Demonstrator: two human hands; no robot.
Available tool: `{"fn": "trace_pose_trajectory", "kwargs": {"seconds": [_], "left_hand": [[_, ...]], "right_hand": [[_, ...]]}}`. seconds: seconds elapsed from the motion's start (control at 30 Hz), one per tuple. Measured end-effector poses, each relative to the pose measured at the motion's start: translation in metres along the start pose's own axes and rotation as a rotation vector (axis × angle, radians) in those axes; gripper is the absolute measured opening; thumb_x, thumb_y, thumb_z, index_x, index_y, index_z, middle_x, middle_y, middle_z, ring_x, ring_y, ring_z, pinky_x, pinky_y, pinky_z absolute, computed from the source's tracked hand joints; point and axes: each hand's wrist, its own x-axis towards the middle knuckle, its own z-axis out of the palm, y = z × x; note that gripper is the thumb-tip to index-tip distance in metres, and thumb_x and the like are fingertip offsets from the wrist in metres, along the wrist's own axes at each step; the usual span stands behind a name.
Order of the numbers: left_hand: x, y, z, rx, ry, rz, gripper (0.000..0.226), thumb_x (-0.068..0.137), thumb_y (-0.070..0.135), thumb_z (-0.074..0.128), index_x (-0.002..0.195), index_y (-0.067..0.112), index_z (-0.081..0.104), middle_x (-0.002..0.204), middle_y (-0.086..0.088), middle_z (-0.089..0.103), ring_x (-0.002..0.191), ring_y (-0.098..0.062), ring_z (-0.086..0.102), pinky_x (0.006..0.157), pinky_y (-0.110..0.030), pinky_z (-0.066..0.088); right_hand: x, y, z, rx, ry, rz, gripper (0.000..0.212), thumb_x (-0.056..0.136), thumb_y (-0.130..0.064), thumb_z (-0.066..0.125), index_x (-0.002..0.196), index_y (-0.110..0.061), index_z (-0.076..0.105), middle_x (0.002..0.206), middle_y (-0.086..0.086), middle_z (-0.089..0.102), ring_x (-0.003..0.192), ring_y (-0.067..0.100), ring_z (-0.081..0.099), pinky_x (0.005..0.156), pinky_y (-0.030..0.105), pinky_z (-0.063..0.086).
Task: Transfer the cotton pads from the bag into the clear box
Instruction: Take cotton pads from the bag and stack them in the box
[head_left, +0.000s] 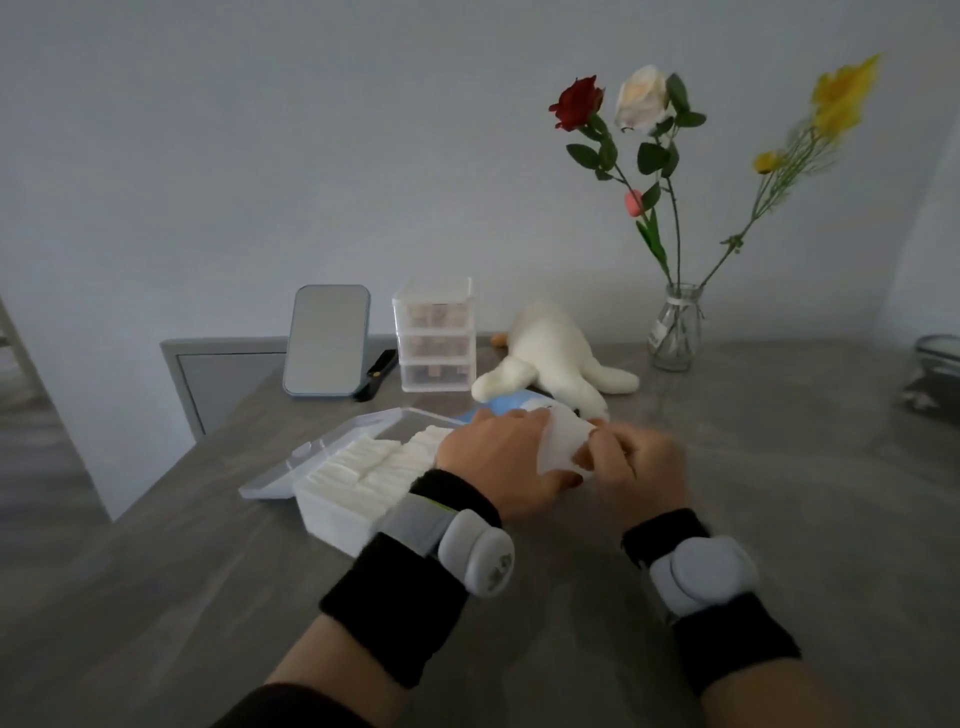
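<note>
cotton pads (363, 462) already fill most of the clear box (332, 514), packed in neat white rows about level with its rim, so the job looks close to done. the grey table (779, 467) carries the box, and the lid (275, 480) lies flipped open just behind and to the left of the box. just to the right of the box is the bag (563, 441), white with a blue printed part on its far side, and both hands meet on it. the left hand (498, 462), nearer the box, wraps its fingers round the bag's body. the right hand (639, 467), farther from the box, has its fingers curled at the bag's edge and seems to pinch it; blur hides whether a pad is caught there too. how many pads remain in the bag cannot be seen. to do this step well, i judge the left hand should steady the bag with its mouth turned toward the box while the right draws out a small flat stack, not loose singles. any room left would be at the box's right end, which the left hand hides, so the stack should go in there, aligned with the rows and without disturbing them.
</note>
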Motion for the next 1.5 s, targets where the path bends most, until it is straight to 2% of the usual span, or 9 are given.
{"fn": "trace_pose_trajectory", "kwargs": {"seconds": [0.17,0.3,0.4,0.53,0.63,1.03,1.27,1.33,1.5], "left_hand": [[0.014,0.001,0.01,0.12,0.008,-0.192,0.029,0.1,0.033,0.037,0.122,0.021,0.053,0.119,-0.007,0.062,0.109,-0.029,0.059,0.076,-0.034,0.04],[0.016,-0.007,0.01,0.075,0.018,-0.218,0.023,0.095,0.018,0.039,0.112,0.017,0.055,0.111,-0.007,0.064,0.101,-0.029,0.061,0.072,-0.032,0.039],[0.017,-0.01,0.009,0.028,0.045,-0.201,0.025,0.095,0.016,0.039,0.117,0.016,0.051,0.108,-0.008,0.064,0.097,-0.03,0.061,0.069,-0.033,0.039],[0.018,-0.004,0.012,-0.014,0.077,-0.156,0.027,0.095,0.014,0.039,0.12,0.015,0.048,0.104,-0.01,0.066,0.092,-0.031,0.062,0.066,-0.034,0.04],[0.018,0.002,0.015,-0.041,0.08,-0.127,0.028,0.095,0.016,0.038,0.122,0.015,0.047,0.103,-0.01,0.065,0.092,-0.033,0.062,0.07,-0.037,0.046],[0.014,0.017,0.02,0.01,0.053,-0.03,0.051,0.098,0.016,0.038,0.148,0.024,0.03,0.122,-0.01,0.063,0.109,-0.033,0.06,0.09,-0.042,0.049],[0.011,0.023,0.02,0.026,0.064,-0.024,0.05,0.099,0.017,0.036,0.148,0.025,0.029,0.12,-0.011,0.063,0.106,-0.034,0.061,0.081,-0.04,0.047],[0.01,0.025,0.019,0.031,0.061,-0.014,0.05,0.1,0.017,0.036,0.148,0.025,0.029,0.12,-0.01,0.064,0.105,-0.033,0.061,0.078,-0.038,0.045],[0.008,0.028,0.017,0.035,0.042,-0.018,0.05,0.1,0.016,0.035,0.149,0.024,0.027,0.121,-0.01,0.063,0.107,-0.032,0.06,0.082,-0.039,0.047]], "right_hand": [[0.002,0.002,0.008,-0.15,-0.064,-0.019,0.05,0.074,-0.048,0.034,0.076,-0.016,0.074,0.073,0.0,0.069,0.074,0.021,0.057,0.065,0.033,0.048],[0.002,0.003,0.013,-0.337,-0.052,-0.138,0.043,0.081,-0.042,0.038,0.074,-0.017,0.072,0.081,-0.002,0.054,0.082,0.017,0.032,0.07,0.028,0.03],[0.002,-0.004,0.014,-0.38,-0.05,-0.045,0.035,0.083,-0.04,0.046,0.09,-0.023,0.075,0.094,-0.001,0.045,0.092,0.021,0.034,0.081,0.034,0.04],[0.001,-0.009,0.013,-0.534,-0.173,0.092,0.043,0.087,-0.05,0.041,0.111,-0.028,0.069,0.135,0.003,0.04,0.117,0.029,0.029,0.1,0.039,0.033],[0.002,-0.011,0.015,-0.548,-0.268,0.205,0.045,0.088,-0.054,0.045,0.117,-0.025,0.063,0.149,0.002,0.024,0.127,0.031,0.022,0.106,0.041,0.031],[0.007,-0.008,0.013,-0.498,-0.312,0.509,0.058,0.081,-0.067,0.053,0.126,-0.031,0.061,0.156,0.0,0.01,0.141,0.034,0.012,0.111,0.049,0.025],[0.011,0.01,0.027,-0.386,-0.219,0.71,0.098,0.056,-0.079,0.043,0.14,-0.029,0.045,0.156,0.003,0.014,0.139,0.032,0.02,0.105,0.049,0.025],[0.011,0.007,0.024,-0.377,-0.227,0.713,0.084,0.066,-0.071,0.048,0.139,-0.029,0.047,0.156,0.002,0.015,0.139,0.032,0.02,0.106,0.049,0.026],[0.01,-0.001,0.015,-0.495,-0.365,0.61,0.038,0.08,-0.051,0.049,0.108,-0.035,0.07,0.153,-0.001,0.02,0.137,0.033,0.018,0.105,0.05,0.028]]}}
